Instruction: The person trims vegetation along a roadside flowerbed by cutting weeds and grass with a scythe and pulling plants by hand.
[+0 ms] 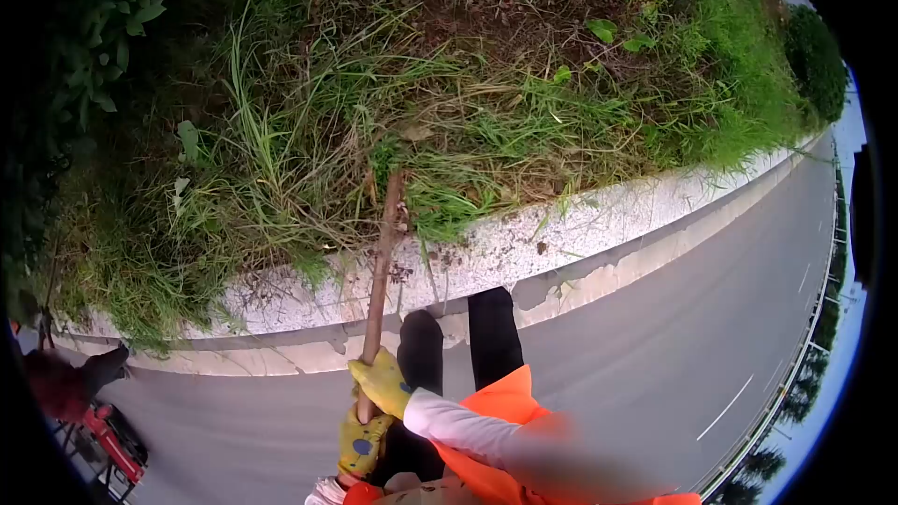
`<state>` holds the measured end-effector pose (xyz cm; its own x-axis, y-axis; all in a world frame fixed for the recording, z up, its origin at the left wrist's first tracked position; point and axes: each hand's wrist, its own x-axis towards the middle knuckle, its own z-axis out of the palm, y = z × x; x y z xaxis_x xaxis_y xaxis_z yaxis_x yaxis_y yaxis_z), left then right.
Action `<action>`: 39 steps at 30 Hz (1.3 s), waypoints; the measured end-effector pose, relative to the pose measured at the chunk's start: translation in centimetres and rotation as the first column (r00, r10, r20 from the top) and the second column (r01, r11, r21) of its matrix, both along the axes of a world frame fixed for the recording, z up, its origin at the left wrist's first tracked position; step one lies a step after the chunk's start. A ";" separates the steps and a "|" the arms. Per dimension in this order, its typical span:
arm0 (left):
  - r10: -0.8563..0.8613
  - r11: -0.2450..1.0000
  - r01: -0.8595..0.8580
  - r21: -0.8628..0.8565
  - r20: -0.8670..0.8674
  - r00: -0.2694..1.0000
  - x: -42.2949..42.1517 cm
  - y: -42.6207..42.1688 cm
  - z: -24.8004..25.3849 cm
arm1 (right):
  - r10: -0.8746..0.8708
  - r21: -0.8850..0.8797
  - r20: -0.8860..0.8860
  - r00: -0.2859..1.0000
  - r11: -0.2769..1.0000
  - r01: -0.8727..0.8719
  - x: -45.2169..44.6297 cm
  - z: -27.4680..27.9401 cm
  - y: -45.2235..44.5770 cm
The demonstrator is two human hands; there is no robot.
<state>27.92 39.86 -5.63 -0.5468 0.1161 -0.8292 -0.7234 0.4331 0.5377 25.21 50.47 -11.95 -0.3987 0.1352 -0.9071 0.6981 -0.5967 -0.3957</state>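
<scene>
A long wooden handle (pixel 379 281) runs from the grass over the pale kerb (pixel 458 271) toward my body. My right hand (pixel 383 383), in a yellow glove, is wrapped round the handle. Below it my left hand (pixel 363 440), in a yellow glove with blue dots, grips the handle near its end. The far end of the handle goes into cut and standing grass (pixel 412 178), which hides whatever is there.
A grey road (pixel 608 355) lies below the kerb and curves away to the right. At the lower left are another person (pixel 61 383) and a red machine or vehicle (pixel 114 444). Leafy bushes (pixel 122 19) stand at the upper left.
</scene>
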 end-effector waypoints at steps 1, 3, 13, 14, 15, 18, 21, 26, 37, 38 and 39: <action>0.159 0.987 -0.151 -0.057 0.192 0.968 -2.9 0.6 2.9 | 0.105 -0.121 0.027 0.994 0.987 -0.101 -2.8 1.6 -0.8; 0.269 0.963 -0.263 -0.059 0.136 0.953 -4.9 -1.0 2.5 | 0.181 -0.118 -0.018 0.983 0.976 -0.182 -5.4 0.3 -3.1; 0.403 0.876 -0.460 0.143 0.306 0.863 2.9 2.1 4.5 | -0.148 -0.251 -0.114 0.982 0.961 0.115 1.9 2.0 0.3; 0.411 0.872 -0.466 0.149 0.294 0.863 3.2 1.6 5.3 | -0.138 -0.251 -0.158 0.978 0.963 0.096 1.7 3.4 -0.2; 0.372 0.903 -0.410 0.125 0.250 0.894 3.8 0.8 5.9 | -0.070 -0.234 -0.213 0.974 0.972 0.018 1.7 3.8 -1.4; 0.549 0.782 -0.578 0.233 0.178 0.816 2.7 2.0 6.3 | 0.386 0.073 -0.357 0.851 0.920 -0.386 -1.5 4.5 -1.7; 0.509 0.731 -0.582 0.357 0.283 0.813 0.3 2.1 3.2 | 0.518 0.208 -0.469 0.715 0.852 -0.481 -3.5 2.1 -0.3; 0.382 0.751 -0.508 0.422 0.350 0.855 3.3 8.3 1.6 | 0.692 0.640 -0.367 0.621 0.673 -0.372 -0.6 0.5 5.7; -0.595 0.791 0.602 -0.108 -0.369 0.714 5.5 11.9 -1.5 | -0.460 -0.216 -0.054 0.886 0.872 0.439 6.8 2.6 15.8; -0.589 0.794 0.604 -0.075 -0.340 0.733 4.8 13.1 -1.7 | -0.463 -0.190 -0.142 0.875 0.880 0.435 6.3 1.9 16.9; -0.585 0.796 0.604 -0.042 -0.311 0.749 3.8 14.6 -2.1 | -0.460 -0.213 -0.224 0.859 0.884 0.417 5.7 1.2 18.0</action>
